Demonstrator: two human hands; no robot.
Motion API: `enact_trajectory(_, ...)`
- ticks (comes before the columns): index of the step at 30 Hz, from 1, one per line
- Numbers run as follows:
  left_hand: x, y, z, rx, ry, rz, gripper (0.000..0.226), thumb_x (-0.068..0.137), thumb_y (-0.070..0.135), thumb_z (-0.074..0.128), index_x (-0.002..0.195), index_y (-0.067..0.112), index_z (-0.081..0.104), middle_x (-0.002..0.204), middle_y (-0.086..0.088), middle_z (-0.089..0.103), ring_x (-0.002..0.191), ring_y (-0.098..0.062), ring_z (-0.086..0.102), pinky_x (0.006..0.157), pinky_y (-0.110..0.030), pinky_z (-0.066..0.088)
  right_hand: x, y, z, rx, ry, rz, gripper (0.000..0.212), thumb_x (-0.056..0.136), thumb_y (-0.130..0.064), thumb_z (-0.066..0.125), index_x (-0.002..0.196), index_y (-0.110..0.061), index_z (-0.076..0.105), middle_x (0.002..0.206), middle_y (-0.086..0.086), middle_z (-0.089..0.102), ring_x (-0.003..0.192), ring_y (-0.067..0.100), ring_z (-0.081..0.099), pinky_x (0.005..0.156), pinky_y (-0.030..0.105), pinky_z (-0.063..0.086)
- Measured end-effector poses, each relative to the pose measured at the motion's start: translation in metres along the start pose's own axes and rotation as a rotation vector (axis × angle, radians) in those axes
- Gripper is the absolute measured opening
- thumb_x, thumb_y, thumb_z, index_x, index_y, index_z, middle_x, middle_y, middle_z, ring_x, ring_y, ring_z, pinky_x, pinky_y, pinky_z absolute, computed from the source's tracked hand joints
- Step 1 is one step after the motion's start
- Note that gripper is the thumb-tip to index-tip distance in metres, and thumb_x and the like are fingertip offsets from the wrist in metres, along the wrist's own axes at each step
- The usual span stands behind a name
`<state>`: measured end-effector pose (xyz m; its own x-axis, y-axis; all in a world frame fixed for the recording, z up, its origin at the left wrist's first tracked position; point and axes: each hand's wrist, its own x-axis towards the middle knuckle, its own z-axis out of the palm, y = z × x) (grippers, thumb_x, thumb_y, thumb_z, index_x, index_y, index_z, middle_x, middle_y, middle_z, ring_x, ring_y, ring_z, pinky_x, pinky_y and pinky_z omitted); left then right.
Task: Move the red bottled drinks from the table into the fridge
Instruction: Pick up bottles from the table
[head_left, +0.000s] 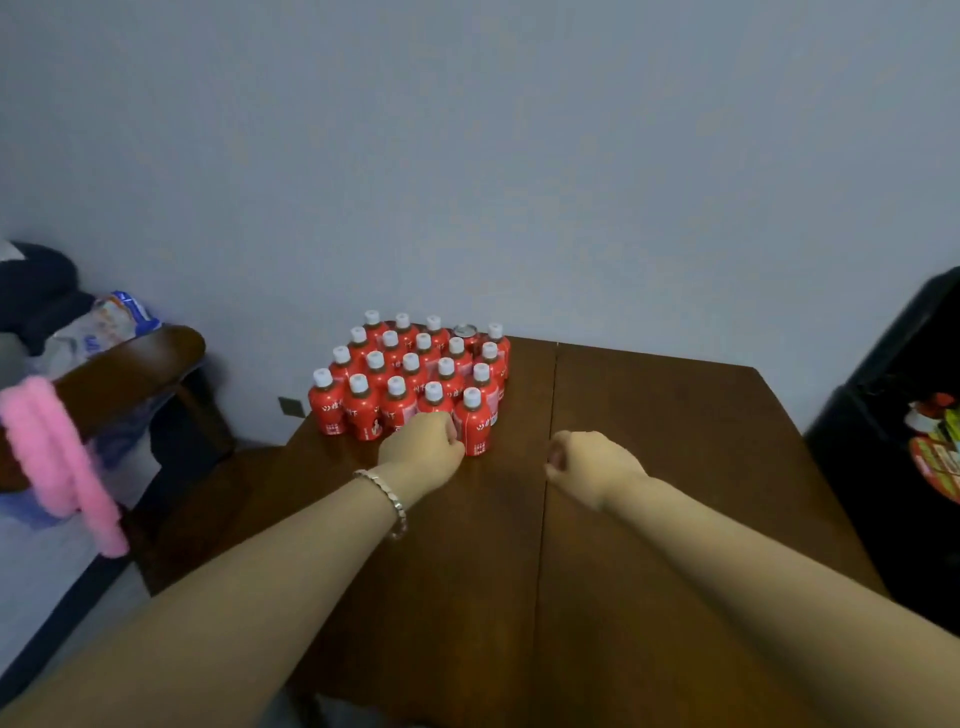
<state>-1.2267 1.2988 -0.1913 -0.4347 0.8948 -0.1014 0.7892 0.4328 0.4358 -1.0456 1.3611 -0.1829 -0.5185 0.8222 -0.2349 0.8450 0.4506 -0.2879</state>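
Several red bottled drinks (363, 410) with white caps stand packed in rows at the far left corner of the brown wooden table (649, 441). My left hand (423, 441), a bracelet on its wrist, is at the front row. Its fingers curl round the lower body of one red bottle (434, 396), and the hand hides most of that bottle. Just to its right stands the nearest bottle (474, 426). My right hand (587, 465) hovers over the table right of the bottles, curled into a fist and holding nothing. The fridge is not clearly in view.
A can top (464, 330) shows in the back row of bottles. A wooden chair (135, 364) with clothes, a bag and a pink fluffy item (57, 457) stands at the left. A dark cabinet (893, 415) with colourful items is at the right edge.
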Motion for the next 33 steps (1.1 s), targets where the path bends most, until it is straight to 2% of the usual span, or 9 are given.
enact_trajectory(3, 0.063, -0.035, 0.015, -0.079, -0.010, 0.001, 0.014, 0.090, 0.026, 0.055, 0.098, 0.015, 0.057, 0.097, -0.003, 0.059, 0.087, -0.020, 0.058, 0.070, -0.032, 0.049, 0.056, -0.010, 0.026, 0.133, 0.002, 0.059, 0.040, 0.092, -0.031, 0.053, 0.127, -0.012, 0.051, 0.125, 0.007, 0.056, 0.110, 0.022, 0.057, 0.093, 0.034, 0.049)
enact_trajectory(7, 0.141, -0.084, 0.034, -0.182, -0.035, -0.011, 0.059, 0.079, 0.030, 0.071, 0.129, 0.013, 0.044, 0.132, -0.008, 0.044, 0.121, -0.026, 0.047, 0.101, -0.041, 0.043, 0.126, -0.030, 0.060, 0.356, -0.047, 0.187, 0.060, 0.088, -0.030, 0.063, 0.140, -0.013, 0.037, 0.140, 0.006, 0.043, 0.122, 0.020, 0.050, 0.102, 0.030, 0.042)
enact_trajectory(10, 0.193, -0.118, 0.050, -0.272, -0.029, -0.024, 0.079, 0.069, 0.034, 0.076, 0.133, 0.008, 0.039, 0.134, -0.012, 0.042, 0.124, -0.027, 0.044, 0.105, -0.043, 0.041, 0.169, -0.040, 0.077, 0.487, -0.047, 0.211, 0.075, 0.085, -0.025, 0.068, 0.146, -0.015, 0.026, 0.149, 0.004, 0.031, 0.133, 0.019, 0.040, 0.107, 0.026, 0.032)
enact_trajectory(12, 0.226, -0.147, 0.072, -0.344, -0.038, -0.056, 0.079, 0.063, 0.045, 0.075, 0.126, 0.008, 0.044, 0.125, -0.010, 0.052, 0.117, -0.025, 0.052, 0.099, -0.044, 0.047, 0.195, -0.042, 0.086, 0.563, -0.037, 0.231, 0.081, 0.081, -0.021, 0.072, 0.147, -0.017, 0.024, 0.150, 0.003, 0.029, 0.135, 0.018, 0.037, 0.108, 0.027, 0.031)
enact_trajectory(14, 0.236, -0.154, 0.075, -0.425, -0.043, -0.064, 0.073, 0.068, 0.034, 0.078, 0.127, 0.008, 0.044, 0.123, -0.007, 0.055, 0.116, -0.020, 0.053, 0.100, -0.041, 0.045, 0.216, -0.042, 0.094, 0.647, -0.016, 0.227, 0.083, 0.078, -0.020, 0.075, 0.145, -0.020, 0.027, 0.147, 0.001, 0.033, 0.134, 0.018, 0.038, 0.109, 0.032, 0.032)
enact_trajectory(21, 0.242, -0.162, 0.077, -0.460, 0.088, 0.054, 0.009, 0.091, 0.018, 0.060, 0.096, 0.015, 0.053, 0.095, 0.003, 0.057, 0.092, -0.013, 0.054, 0.079, -0.023, 0.039, 0.261, -0.038, 0.133, 0.749, 0.098, 0.302, 0.066, 0.079, -0.024, 0.074, 0.136, -0.025, 0.041, 0.141, 0.000, 0.039, 0.126, 0.019, 0.045, 0.102, 0.032, 0.037)
enact_trajectory(26, 0.226, -0.185, 0.075, -0.418, -0.039, 0.167, 0.028, 0.084, 0.016, 0.068, 0.111, 0.009, 0.061, 0.107, 0.000, 0.060, 0.104, -0.015, 0.053, 0.089, -0.023, 0.036, 0.255, -0.028, 0.139, 0.650, 0.091, 0.188, 0.066, 0.074, -0.027, 0.078, 0.132, -0.024, 0.046, 0.131, -0.004, 0.044, 0.115, 0.007, 0.046, 0.093, 0.019, 0.036)
enact_trajectory(30, 0.212, -0.192, 0.086, -0.497, -0.145, 0.190, 0.039, 0.080, 0.025, 0.072, 0.116, 0.021, 0.057, 0.113, 0.012, 0.053, 0.114, -0.011, 0.047, 0.091, -0.009, 0.031, 0.247, -0.030, 0.149, 0.552, -0.032, 0.068, 0.076, 0.065, -0.031, 0.084, 0.131, -0.027, 0.045, 0.120, -0.012, 0.039, 0.119, 0.014, 0.047, 0.102, 0.026, 0.041)
enact_trajectory(33, 0.212, -0.188, 0.097, -0.576, -0.237, 0.256, 0.046, 0.074, 0.044, 0.069, 0.114, 0.035, 0.048, 0.119, 0.017, 0.049, 0.116, -0.006, 0.048, 0.096, -0.011, 0.037, 0.250, -0.040, 0.155, 0.612, -0.104, 0.022, 0.097, 0.059, -0.033, 0.088, 0.138, -0.031, 0.032, 0.127, -0.011, 0.035, 0.125, 0.011, 0.039, 0.109, 0.031, 0.036)
